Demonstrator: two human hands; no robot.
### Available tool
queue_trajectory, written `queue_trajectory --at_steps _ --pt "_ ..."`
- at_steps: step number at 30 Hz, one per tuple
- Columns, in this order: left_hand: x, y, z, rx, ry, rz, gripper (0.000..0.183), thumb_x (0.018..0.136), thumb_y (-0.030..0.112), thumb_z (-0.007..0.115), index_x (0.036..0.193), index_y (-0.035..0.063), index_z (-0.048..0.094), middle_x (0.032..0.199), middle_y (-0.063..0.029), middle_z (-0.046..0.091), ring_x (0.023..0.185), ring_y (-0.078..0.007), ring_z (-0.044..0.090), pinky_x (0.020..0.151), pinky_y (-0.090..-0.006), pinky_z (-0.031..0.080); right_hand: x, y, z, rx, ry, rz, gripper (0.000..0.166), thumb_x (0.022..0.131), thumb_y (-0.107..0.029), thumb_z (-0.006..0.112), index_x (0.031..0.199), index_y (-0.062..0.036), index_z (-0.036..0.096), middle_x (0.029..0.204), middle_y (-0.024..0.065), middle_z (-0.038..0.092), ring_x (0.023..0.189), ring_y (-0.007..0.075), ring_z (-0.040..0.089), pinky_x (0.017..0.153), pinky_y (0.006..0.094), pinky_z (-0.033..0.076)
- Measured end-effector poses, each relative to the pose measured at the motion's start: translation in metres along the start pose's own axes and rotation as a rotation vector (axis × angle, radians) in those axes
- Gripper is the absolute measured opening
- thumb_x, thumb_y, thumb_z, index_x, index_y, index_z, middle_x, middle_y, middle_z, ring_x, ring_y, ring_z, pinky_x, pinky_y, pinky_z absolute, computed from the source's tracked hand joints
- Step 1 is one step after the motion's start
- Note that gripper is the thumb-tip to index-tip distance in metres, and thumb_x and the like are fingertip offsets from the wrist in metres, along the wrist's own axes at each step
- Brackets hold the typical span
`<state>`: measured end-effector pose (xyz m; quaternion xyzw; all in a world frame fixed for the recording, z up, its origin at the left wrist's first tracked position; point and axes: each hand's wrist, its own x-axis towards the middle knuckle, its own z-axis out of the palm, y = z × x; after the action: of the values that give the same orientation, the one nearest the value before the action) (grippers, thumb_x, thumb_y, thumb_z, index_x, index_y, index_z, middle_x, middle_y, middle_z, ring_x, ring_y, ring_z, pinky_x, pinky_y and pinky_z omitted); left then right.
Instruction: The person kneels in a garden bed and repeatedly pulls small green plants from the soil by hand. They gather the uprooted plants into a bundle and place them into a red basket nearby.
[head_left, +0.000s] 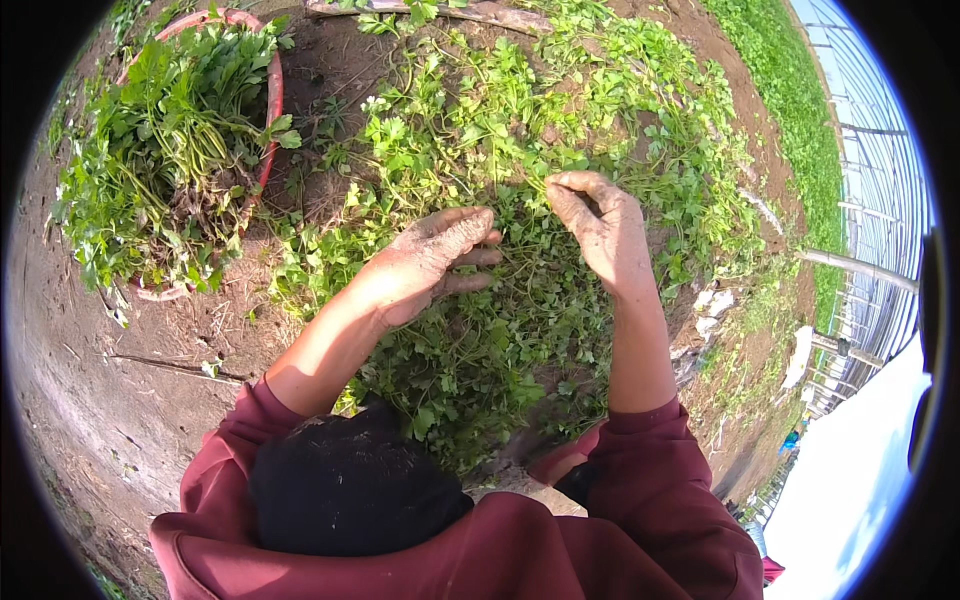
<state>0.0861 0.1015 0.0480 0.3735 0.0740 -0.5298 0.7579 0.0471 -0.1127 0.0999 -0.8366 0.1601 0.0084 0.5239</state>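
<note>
My left hand (439, 259), smeared with soil, hovers over loose leafy green plants (495, 337) that look like celery or parsley. Its fingers are slightly bent and apart, and nothing shows in them. To its right, my right hand (600, 221) is raised with thumb and forefinger brought together near a yellowish-green leaf or stem (538, 182); the tips appear to pinch it. A red-rimmed round container (275, 97) stands at the upper left, heaped with a bunch of leafy stalks (199, 142) whose muddy roots show.
A wooden pole (480, 13) lies on the soil at the top. Pale scraps (712, 304) lie right of the plants. Beyond, a green crop bed (802, 105) runs beside a greenhouse frame (874, 172). A thin stick (176, 367) lies on bare soil at left.
</note>
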Motion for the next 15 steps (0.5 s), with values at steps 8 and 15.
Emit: queue_trajectory --at_steps 8,15 --pt "-0.016 -0.001 -0.029 -0.134 0.188 -0.03 0.023 0.096 0.029 0.051 0.103 0.0089 0.058 0.084 0.0014 0.056 0.075 -0.0126 0.06 0.067 -0.0259 0.052 0.056 0.025 0.05 -0.276 0.065 -0.011 0.024 0.078 -0.023 0.07 0.094 -0.0052 0.068 0.086 0.0097 0.069 0.08 0.0189 0.064 0.074 0.03 0.049" --pt "-0.047 0.012 -0.026 0.038 0.38 0.289 0.013 0.093 0.019 0.047 0.096 0.0106 0.056 0.09 -0.0004 0.056 0.081 -0.0126 0.057 0.07 -0.0261 0.047 0.081 0.017 0.111 -0.545 -0.041 0.147 0.031 0.073 -0.031 0.072 0.097 -0.0114 0.067 0.109 0.0126 0.062 0.101 0.0289 0.06 0.087 0.0374 0.046"
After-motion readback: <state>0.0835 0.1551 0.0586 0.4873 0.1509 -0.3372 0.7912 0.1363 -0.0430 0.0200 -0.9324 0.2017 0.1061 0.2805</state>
